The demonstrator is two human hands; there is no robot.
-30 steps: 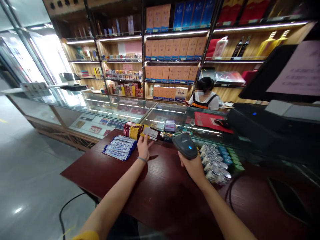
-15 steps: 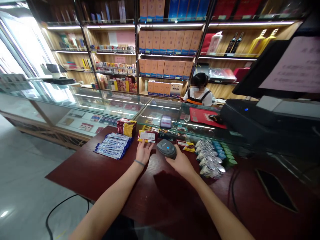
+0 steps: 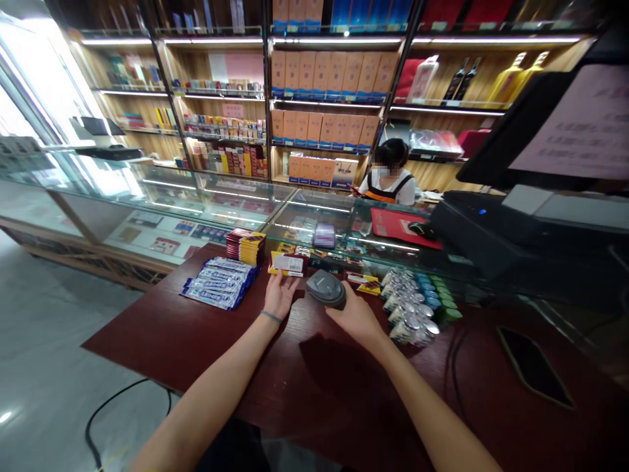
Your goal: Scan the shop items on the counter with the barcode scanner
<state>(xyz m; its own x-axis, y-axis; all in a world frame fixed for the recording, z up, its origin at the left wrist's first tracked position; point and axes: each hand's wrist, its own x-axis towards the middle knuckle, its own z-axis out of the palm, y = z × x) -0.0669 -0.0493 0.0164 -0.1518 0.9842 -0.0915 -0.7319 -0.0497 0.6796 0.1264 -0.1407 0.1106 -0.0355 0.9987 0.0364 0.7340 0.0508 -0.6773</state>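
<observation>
My left hand (image 3: 278,294) holds a small red and yellow packet (image 3: 288,264) with a white barcode label turned upward, just above the dark red wooden table (image 3: 196,341). My right hand (image 3: 356,316) is wrapped round the handle of a grey handheld barcode scanner (image 3: 326,288), whose head sits just right of the packet and points at it. A stack of similar red and yellow packets (image 3: 245,246) stands to the left, beside a fan of blue and white bars (image 3: 219,282).
Silver foil packs (image 3: 409,308) and green tins (image 3: 442,305) lie to the right. A black phone (image 3: 534,366) lies on the table. A register and monitor (image 3: 521,223) stand on the glass counter (image 3: 206,203). A person in an orange apron (image 3: 391,180) sits behind it. Shelves fill the back wall.
My right hand brought the scanner down and left from a raised position until it sits beside the packet. My left hand drew the packet slightly closer and lower.
</observation>
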